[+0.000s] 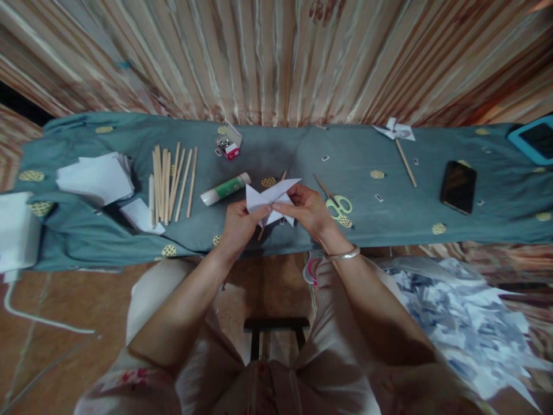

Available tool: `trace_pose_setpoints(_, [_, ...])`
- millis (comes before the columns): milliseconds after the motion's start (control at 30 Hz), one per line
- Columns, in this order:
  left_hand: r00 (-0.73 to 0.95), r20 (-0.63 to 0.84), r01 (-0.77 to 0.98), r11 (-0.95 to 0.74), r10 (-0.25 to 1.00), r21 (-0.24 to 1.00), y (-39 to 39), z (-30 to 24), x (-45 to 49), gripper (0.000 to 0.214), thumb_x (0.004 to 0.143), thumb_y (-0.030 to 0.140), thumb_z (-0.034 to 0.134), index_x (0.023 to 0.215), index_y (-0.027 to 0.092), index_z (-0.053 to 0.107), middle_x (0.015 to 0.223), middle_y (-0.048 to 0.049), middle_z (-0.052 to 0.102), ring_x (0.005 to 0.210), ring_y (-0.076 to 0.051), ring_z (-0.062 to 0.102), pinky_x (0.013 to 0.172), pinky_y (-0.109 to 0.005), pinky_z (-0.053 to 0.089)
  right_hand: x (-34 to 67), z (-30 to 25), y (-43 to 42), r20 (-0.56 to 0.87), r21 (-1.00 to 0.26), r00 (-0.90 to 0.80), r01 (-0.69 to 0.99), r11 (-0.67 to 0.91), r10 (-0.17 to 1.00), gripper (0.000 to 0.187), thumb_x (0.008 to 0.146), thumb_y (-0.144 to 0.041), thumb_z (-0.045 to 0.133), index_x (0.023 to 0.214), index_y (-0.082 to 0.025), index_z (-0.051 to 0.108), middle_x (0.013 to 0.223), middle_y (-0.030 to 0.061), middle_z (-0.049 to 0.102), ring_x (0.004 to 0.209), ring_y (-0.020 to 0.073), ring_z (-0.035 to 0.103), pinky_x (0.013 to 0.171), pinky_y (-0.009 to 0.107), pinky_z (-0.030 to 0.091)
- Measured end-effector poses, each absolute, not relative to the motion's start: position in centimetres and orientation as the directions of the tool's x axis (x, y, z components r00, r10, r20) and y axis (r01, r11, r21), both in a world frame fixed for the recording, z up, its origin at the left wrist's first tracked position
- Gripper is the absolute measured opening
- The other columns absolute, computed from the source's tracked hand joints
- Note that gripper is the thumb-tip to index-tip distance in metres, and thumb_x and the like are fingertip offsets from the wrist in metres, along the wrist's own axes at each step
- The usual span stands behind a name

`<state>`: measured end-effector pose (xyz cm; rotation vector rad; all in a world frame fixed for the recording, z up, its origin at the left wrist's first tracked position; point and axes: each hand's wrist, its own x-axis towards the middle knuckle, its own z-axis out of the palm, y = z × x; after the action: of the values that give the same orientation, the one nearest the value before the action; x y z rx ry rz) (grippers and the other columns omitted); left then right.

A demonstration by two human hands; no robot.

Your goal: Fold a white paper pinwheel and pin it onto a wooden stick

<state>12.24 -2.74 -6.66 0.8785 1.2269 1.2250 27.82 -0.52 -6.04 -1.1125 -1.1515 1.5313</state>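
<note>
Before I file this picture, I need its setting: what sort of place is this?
Probably a room at home used for handcraft: the striped curtain, scissors and folded white paper suggest it.

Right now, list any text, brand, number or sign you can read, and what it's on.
None legible.
Green label on the white tube: print too blurred to read.
Small red-and-white box: any print too small to read.
Small black-and-white tags on the cloth: marks too small to read.
Folded white paper in the fingers: no lettering visible.
</note>
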Motion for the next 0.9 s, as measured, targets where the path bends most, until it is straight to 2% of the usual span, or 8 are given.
trace_pose_setpoints(167, [-0.065, -0.233, -0.265, 0.209, 0.970, 0.941, -2.8, -6.7, 12.4, 0.023, 0.057, 0.033, 0.085, 0.070, 0.016, 0.076, 0.072, -0.0018, 0.074, 0.066, -0.016, 0.063, 0.069, -0.028, 0.051, 27.9, -6.4, -0.6, -0.109, -0.987, -0.089, -0.110, -0.119, 0.990, 0.057, 0.045, -0.050, 0.093, 0.080, -0.023, 0.057, 0.078, -0.0001, 0.068, 0.078, 0.0182, 0.065, 0.079, 0.034, 0.053])
trace_pose_setpoints(267, [-0.071, -0.240, -0.300, 0.209, 0.968, 0.931, -2.8, -6.7, 12.5, 0.025, 0.056, 0.033, 0.086, 0.071, 0.016, 0.077, 0.073, -0.0028, 0.075, 0.067, -0.017, 0.064, 0.070, -0.030, 0.052, 28.3, -6.3, -0.8, -0.005, -0.998, 0.019, -0.069, -0.004, 1.000, 0.048, 0.056, -0.051, 0.089, 0.083, -0.023, 0.059, 0.094, 0.0040, 0.070, 0.092, 0.0212, 0.066, 0.088, 0.037, 0.053])
trace_pose_setpoints(333, [-0.081, -0.240, -0.305, 0.205, 0.967, 0.930, -2.8, -6.7, 12.5, 0.025, 0.055, 0.032, 0.086, 0.072, 0.016, 0.077, 0.074, -0.0030, 0.075, 0.067, -0.017, 0.064, 0.070, -0.030, 0.052, 28.5, -6.0, -1.1, 0.119, -0.992, 0.072, 0.039, 0.117, 0.990, 0.036, 0.066, -0.047, 0.083, 0.083, -0.024, 0.062, 0.112, 0.0070, 0.068, 0.108, 0.0244, 0.063, 0.096, 0.040, 0.049])
trace_pose_setpoints(433, [-0.085, -0.228, -0.278, 0.196, 0.970, 0.940, -2.9, -6.5, 12.4, 0.025, 0.056, 0.032, 0.086, 0.072, 0.016, 0.076, 0.072, -0.0021, 0.074, 0.064, -0.015, 0.062, 0.069, -0.029, 0.052, 28.6, -5.4, -1.7, 0.263, -0.936, 0.020, 0.248, 0.250, 0.965, 0.016, 0.076, -0.037, 0.075, 0.081, -0.024, 0.068, 0.132, 0.0067, 0.060, 0.127, 0.0270, 0.052, 0.110, 0.045, 0.039])
trace_pose_setpoints(567, [-0.105, -0.217, -0.215, 0.190, 0.971, 0.958, -3.0, -6.5, 12.4, 0.024, 0.058, 0.033, 0.084, 0.071, 0.015, 0.076, 0.069, -0.0012, 0.072, 0.062, -0.015, 0.060, 0.065, -0.028, 0.049, 28.0, -5.3, -2.2, 0.326, -0.862, -0.071, 0.387, 0.327, 0.943, 0.004, 0.081, -0.031, 0.070, 0.080, -0.027, 0.070, 0.138, 0.0032, 0.056, 0.132, 0.0263, 0.048, 0.116, 0.044, 0.033])
trace_pose_setpoints(733, [-0.120, -0.187, -0.191, 0.162, 0.975, 0.968, -2.9, -6.8, 12.3, 0.021, 0.059, 0.031, 0.083, 0.070, 0.015, 0.076, 0.066, 0.0000, 0.070, 0.060, -0.013, 0.057, 0.062, -0.026, 0.046, 27.7, -5.8, -2.0, 0.350, -0.826, -0.115, 0.431, 0.364, 0.930, 0.006, 0.083, -0.030, 0.067, 0.082, -0.027, 0.072, 0.140, 0.0025, 0.055, 0.133, 0.0282, 0.047, 0.117, 0.046, 0.031])
trace_pose_setpoints(900, [-0.124, -0.170, -0.195, 0.144, 0.978, 0.970, -2.8, -6.9, 12.1, 0.022, 0.057, 0.031, 0.084, 0.069, 0.015, 0.076, 0.067, 0.0000, 0.071, 0.061, -0.014, 0.058, 0.062, -0.026, 0.046, 27.7, -5.9, -1.9, 0.308, -0.863, -0.121, 0.382, 0.331, 0.943, 0.002, 0.079, -0.029, 0.070, 0.080, -0.027, 0.071, 0.142, 0.0022, 0.054, 0.136, 0.0276, 0.045, 0.117, 0.046, 0.031])
